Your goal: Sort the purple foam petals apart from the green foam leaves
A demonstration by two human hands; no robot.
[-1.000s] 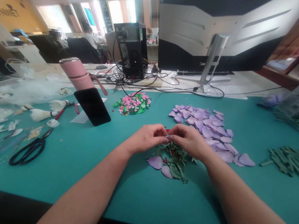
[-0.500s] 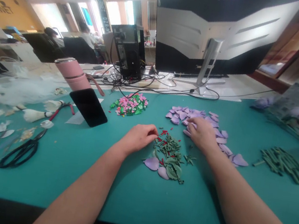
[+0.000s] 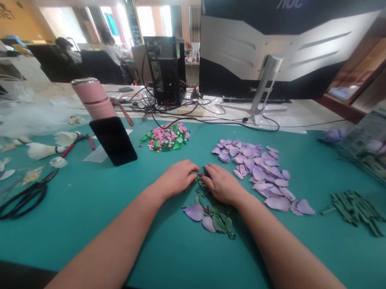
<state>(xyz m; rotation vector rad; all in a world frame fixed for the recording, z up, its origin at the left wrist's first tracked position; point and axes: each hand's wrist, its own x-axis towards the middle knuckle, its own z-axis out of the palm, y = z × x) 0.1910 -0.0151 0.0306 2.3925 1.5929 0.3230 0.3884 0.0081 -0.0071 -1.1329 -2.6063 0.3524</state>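
Note:
Over the far end of a mixed pile of small green leaf and stem pieces (image 3: 223, 221), my two hands face each other. My left hand (image 3: 177, 177) rests at the pile's left edge, fingers bent and thumb a little apart, with nothing visible in it. My right hand (image 3: 222, 183) lies low over the pile, fingers forward and thumb apart, covering much of it. Between the fingertips show tiny red pieces (image 3: 200, 176). At the pile's near left lies a purple petal (image 3: 194, 211), with a second petal (image 3: 208, 223) beside it.
Beyond my right hand spreads a heap of purple petals (image 3: 260, 167). Green stem pieces (image 3: 356, 210) lie right, pink and green flower pieces (image 3: 168, 136) farther back. A leaning phone (image 3: 113, 140), pink bottle (image 3: 92, 96), scissors (image 3: 25, 196) and shuttlecocks (image 3: 43, 151) occupy the left.
My right hand has moved left and slightly nearer, from the purple petals onto the green and red pile. My left hand has stayed at the pile's left edge.

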